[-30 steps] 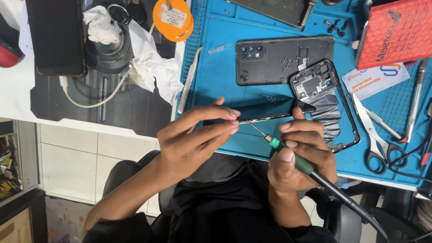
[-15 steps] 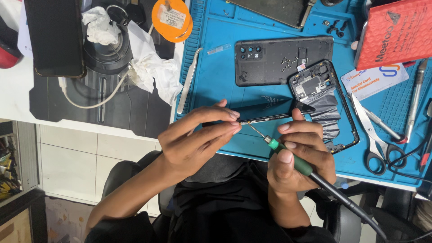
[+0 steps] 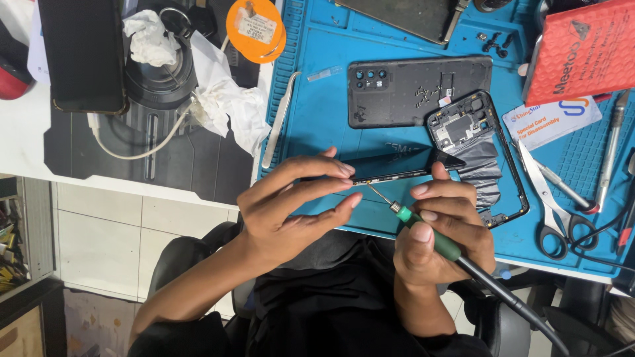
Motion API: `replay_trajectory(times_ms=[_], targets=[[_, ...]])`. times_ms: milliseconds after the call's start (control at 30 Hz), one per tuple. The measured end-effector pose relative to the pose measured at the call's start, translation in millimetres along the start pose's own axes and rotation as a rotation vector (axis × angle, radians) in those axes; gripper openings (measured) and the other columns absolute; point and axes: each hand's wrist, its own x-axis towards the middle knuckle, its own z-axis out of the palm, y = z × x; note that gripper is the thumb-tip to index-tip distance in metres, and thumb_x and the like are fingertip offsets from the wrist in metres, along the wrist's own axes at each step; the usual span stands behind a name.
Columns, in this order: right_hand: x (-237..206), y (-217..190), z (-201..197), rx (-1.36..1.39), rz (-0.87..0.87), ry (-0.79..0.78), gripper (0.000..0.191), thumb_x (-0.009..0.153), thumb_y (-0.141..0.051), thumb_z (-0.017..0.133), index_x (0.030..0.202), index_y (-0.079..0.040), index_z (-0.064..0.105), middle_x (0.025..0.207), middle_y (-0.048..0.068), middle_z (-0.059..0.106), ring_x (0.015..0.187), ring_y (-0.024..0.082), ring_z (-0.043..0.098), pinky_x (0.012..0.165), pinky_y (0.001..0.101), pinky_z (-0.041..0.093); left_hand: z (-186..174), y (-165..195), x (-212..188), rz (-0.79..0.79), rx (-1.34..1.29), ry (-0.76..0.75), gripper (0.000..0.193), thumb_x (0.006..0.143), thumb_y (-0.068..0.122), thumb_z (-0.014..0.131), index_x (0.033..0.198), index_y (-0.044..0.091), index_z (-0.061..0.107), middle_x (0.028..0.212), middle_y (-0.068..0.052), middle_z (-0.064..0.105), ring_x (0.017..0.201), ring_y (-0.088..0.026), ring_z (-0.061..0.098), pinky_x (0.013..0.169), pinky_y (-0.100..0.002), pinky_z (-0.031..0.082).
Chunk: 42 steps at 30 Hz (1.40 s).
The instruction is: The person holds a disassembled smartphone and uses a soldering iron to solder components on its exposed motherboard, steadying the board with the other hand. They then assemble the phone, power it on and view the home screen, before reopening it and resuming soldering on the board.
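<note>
My left hand (image 3: 291, 205) pinches the left end of a thin dark phone board strip (image 3: 390, 173), held edge-up over the near edge of the blue work mat (image 3: 317, 112). My right hand (image 3: 443, 231) steadies the strip's right end with its fingertips. It also grips a soldering iron with a green handle (image 3: 433, 235), whose metal tip touches the strip's lower edge. The iron's black cord (image 3: 516, 304) runs off to the lower right. A black phone back cover (image 3: 410, 89) and an opened phone frame (image 3: 483, 152) lie on the mat just beyond my hands.
White tweezers (image 3: 281, 119) lie at the mat's left edge. Scissors (image 3: 555, 211), a metal tool (image 3: 608, 152), a card (image 3: 552, 122) and a red padded pouch (image 3: 582, 53) are at the right. A dark phone (image 3: 83, 53), crumpled tissue (image 3: 225, 106) and an orange tape roll (image 3: 254, 23) sit on the left.
Both hands hold the same pose on the strip and the iron. Only slight shifts show; the iron's tip stays at the strip's lower edge.
</note>
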Motion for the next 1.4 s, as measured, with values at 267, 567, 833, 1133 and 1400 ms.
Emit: replay_trajectory(times_ms=[267, 567, 833, 1133, 1400], targets=[[0.0, 0.8, 0.3, 0.005, -0.011, 0.008, 0.036, 0.103, -0.027, 0.070, 0.096, -0.001, 0.047, 0.083, 0.018, 0.062, 0.086, 0.026, 0.068, 0.108, 0.0495, 0.059, 2.6, 0.8, -1.5, -0.002, 0.026, 0.030, 0.020, 0.089, -0.004, 0.085, 0.105, 0.001, 0.074, 0.112, -0.009, 0.071, 0.105, -0.021, 0.076, 0.104, -0.038, 0.064], [-0.1, 1.0, 0.4, 0.001, -0.014, 0.012, 0.038, 0.103, -0.029, 0.071, 0.095, -0.001, 0.047, 0.083, 0.018, 0.063, 0.087, 0.026, 0.069, 0.107, 0.0491, 0.059, 2.5, 0.9, -0.7, 0.015, 0.036, 0.034, 0.022, 0.087, -0.001, 0.086, 0.105, 0.001, 0.074, 0.111, -0.009, 0.071, 0.103, -0.021, 0.076, 0.105, -0.039, 0.065], [-0.4, 0.8, 0.0, -0.003, -0.010, 0.014, 0.038, 0.103, -0.029, 0.071, 0.095, -0.001, 0.047, 0.083, 0.018, 0.063, 0.086, 0.026, 0.069, 0.107, 0.0493, 0.060, 6.6, 0.4, -1.6, 0.011, 0.036, 0.059, 0.021, 0.088, -0.003, 0.086, 0.104, 0.001, 0.074, 0.111, -0.009, 0.071, 0.103, -0.020, 0.076, 0.103, -0.037, 0.065], [0.2, 0.9, 0.6, 0.013, -0.002, 0.013, 0.036, 0.103, -0.027, 0.071, 0.095, -0.001, 0.047, 0.084, 0.018, 0.062, 0.087, 0.026, 0.069, 0.109, 0.0500, 0.059, 10.4, 3.8, -4.1, -0.114, -0.043, 0.095, 0.020, 0.089, -0.006, 0.085, 0.101, 0.002, 0.071, 0.108, -0.008, 0.072, 0.100, -0.019, 0.076, 0.097, -0.032, 0.065], [0.2, -0.2, 1.0, 0.009, 0.002, -0.004, 0.036, 0.104, -0.026, 0.070, 0.096, -0.001, 0.046, 0.085, 0.018, 0.063, 0.089, 0.027, 0.068, 0.110, 0.0503, 0.058, 15.4, 9.1, -9.3, -0.319, -0.165, 0.106, 0.021, 0.095, -0.001, 0.077, 0.111, 0.003, 0.065, 0.116, -0.010, 0.066, 0.119, -0.023, 0.066, 0.096, -0.029, 0.056]])
